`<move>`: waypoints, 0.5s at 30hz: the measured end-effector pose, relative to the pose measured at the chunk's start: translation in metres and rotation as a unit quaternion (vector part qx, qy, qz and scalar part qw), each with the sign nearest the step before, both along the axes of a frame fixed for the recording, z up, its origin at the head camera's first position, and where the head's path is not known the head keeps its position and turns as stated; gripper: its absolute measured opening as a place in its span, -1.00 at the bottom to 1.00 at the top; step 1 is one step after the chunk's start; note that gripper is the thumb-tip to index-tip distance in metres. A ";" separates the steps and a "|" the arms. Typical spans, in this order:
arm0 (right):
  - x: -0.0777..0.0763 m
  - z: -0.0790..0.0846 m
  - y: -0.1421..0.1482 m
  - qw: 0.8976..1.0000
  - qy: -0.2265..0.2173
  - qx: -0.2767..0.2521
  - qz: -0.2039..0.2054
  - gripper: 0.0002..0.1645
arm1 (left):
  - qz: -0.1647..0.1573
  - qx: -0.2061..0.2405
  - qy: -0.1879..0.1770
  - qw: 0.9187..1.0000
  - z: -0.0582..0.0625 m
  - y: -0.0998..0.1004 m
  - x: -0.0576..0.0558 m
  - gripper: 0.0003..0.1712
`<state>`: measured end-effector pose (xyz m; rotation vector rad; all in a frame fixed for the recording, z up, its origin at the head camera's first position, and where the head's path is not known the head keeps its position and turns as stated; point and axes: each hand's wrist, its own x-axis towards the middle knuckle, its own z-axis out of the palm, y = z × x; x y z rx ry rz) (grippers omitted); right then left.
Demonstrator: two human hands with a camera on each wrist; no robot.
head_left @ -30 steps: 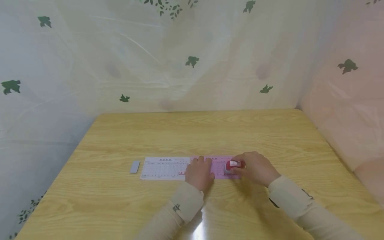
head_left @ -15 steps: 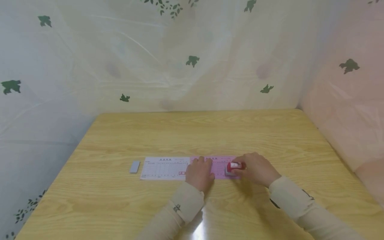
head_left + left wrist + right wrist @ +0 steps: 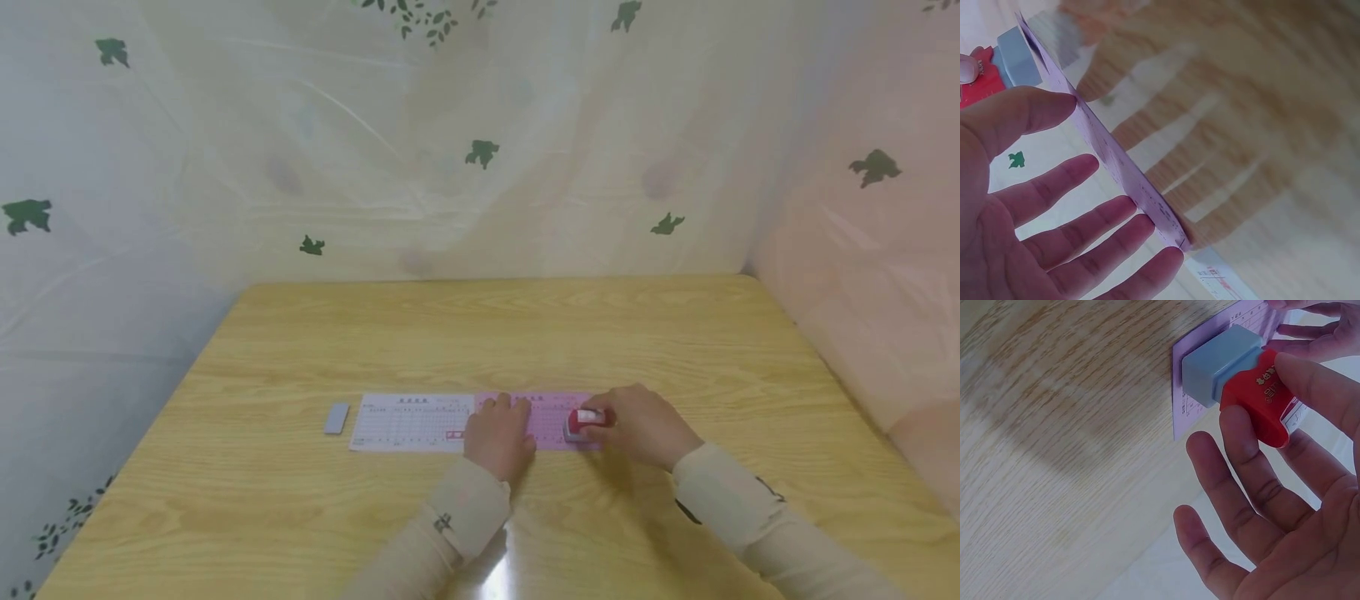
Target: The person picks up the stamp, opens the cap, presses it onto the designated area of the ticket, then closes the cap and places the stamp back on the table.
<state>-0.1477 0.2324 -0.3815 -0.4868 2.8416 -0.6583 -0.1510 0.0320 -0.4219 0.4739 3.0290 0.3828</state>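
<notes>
My right hand (image 3: 643, 425) pinches a self-inking stamp between thumb and fingers. The stamp (image 3: 1259, 397) has a red cap with gold lettering and a pale blue-grey base. Its base stands on the right part of a pink printed form (image 3: 547, 415). The other fingers of that hand are spread beside it. My left hand (image 3: 498, 437) rests with spread fingertips on the form's left part, as the left wrist view shows. Left of the pink form lies a white printed form (image 3: 412, 421), partly under the left hand, with a red boxed mark (image 3: 455, 434) at its lower right.
A small flat grey piece (image 3: 337, 417) lies left of the white form. The wooden table (image 3: 480, 333) ends at the back against a pale curtain (image 3: 480, 217) with green leaf shapes. More curtain hangs at both sides.
The stamp and my right hand have shifted very slightly to the right and toward me over the pink form. My left hand has stayed in place.
</notes>
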 end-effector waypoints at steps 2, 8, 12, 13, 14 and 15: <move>0.000 0.000 0.000 1.000 -0.005 0.002 -0.001 -0.74 | 0.000 -0.002 -0.001 1.000 0.000 0.000 0.000 -0.53; -0.001 -0.002 -0.001 1.000 -0.014 0.000 0.003 -0.80 | 0.004 -0.011 -0.003 1.000 -0.001 0.001 0.001 -0.52; -0.001 -0.002 -0.001 1.000 -0.012 0.004 0.002 -0.76 | 0.005 -0.020 0.000 1.000 -0.002 0.002 0.000 -0.52; -0.001 -0.002 -0.002 1.000 -0.011 0.007 0.002 -0.75 | 0.006 -0.022 0.000 1.000 -0.002 0.002 0.000 -0.52; -0.002 -0.003 -0.002 1.000 -0.010 0.009 0.002 -0.74 | 0.006 -0.024 0.001 1.000 -0.002 0.002 0.000 -0.52; -0.002 -0.003 -0.002 1.000 -0.010 0.011 0.001 -0.73 | 0.006 -0.026 0.002 1.000 -0.002 0.002 0.000 -0.52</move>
